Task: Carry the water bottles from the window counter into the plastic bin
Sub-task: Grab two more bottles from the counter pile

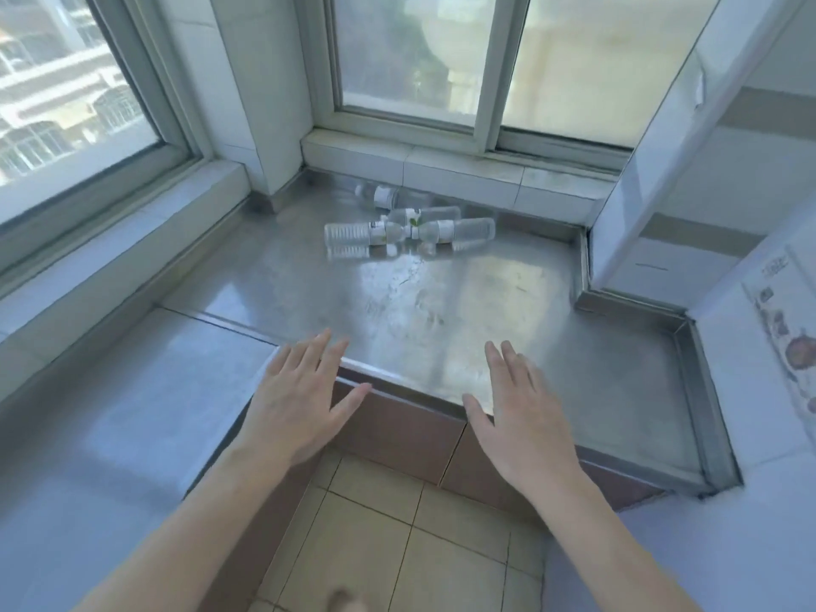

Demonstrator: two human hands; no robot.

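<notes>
Head view: both hands, left hand (295, 401) and right hand (521, 417), spread empty, well short of seemingly four water bottles (408, 229).

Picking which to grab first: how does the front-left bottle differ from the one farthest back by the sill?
The front-left bottle lies crosswise nearest the hands, sharp and plainly seen; the back bottle lies angled against the tiled sill, fainter and blurred. The front-left one lies cap to cap with another bottle; the back one lies apart. Both are clear, white-labelled and lying flat.

4 bottles (408, 225) lie on counter (441, 311) below window (424, 55).
</notes>
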